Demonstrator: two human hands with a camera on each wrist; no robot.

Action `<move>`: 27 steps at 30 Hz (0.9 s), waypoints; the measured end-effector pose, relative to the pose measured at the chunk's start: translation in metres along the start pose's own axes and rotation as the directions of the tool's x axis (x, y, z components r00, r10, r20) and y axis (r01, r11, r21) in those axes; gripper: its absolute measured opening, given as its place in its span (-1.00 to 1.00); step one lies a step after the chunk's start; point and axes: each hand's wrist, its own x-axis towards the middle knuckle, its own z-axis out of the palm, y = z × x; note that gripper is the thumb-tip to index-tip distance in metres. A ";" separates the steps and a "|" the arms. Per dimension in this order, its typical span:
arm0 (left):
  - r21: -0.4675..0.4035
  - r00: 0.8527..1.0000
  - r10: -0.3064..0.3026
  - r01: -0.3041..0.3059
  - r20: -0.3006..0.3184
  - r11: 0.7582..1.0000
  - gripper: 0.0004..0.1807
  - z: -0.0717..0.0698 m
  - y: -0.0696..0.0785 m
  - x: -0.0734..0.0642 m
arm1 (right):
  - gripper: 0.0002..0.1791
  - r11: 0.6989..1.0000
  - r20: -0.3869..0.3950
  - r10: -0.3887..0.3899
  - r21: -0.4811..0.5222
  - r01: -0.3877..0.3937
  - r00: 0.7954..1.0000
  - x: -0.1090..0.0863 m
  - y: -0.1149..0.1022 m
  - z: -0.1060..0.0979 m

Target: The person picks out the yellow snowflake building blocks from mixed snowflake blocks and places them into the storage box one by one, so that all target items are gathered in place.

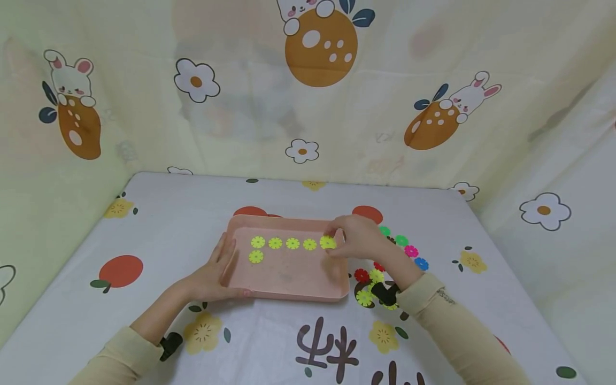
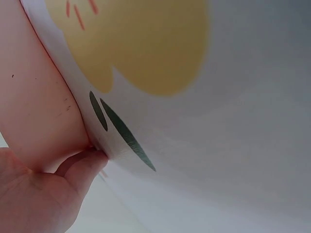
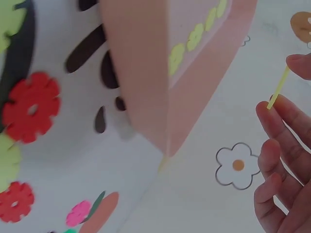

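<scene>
A pink rectangular tray (image 1: 293, 278) lies on the cloth. My left hand (image 1: 214, 272) holds its near left corner, fingers along the left side and thumb at the front edge; the left wrist view shows the thumb (image 2: 90, 162) against the tray's wall. Between right thumb and fingertips, my right hand (image 1: 363, 238) pinches a yellow snowflake disc (image 3: 278, 89), seen edge-on in the right wrist view. That disc is over the tray's right part, at the end of a row of several yellow snowflake discs (image 1: 292, 244). Another yellow disc (image 1: 256, 257) sits below the row's left end.
Right of the tray, loose snowflake discs lie partly under my right forearm: red (image 1: 361, 275), yellow (image 1: 364, 298), pink (image 1: 411, 251), blue (image 1: 421, 263) and green (image 1: 401, 240). A printed cloth (image 1: 159, 224) covers the table, with patterned curtains (image 1: 240, 123) behind and at the sides.
</scene>
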 end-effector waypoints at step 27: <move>-0.005 1.000 -0.024 0.024 0.014 1.000 0.33 0.002 -0.002 0.002 | -0.70 0.995 0.180 -0.067 0.080 0.054 0.981 0.059 -0.045 0.032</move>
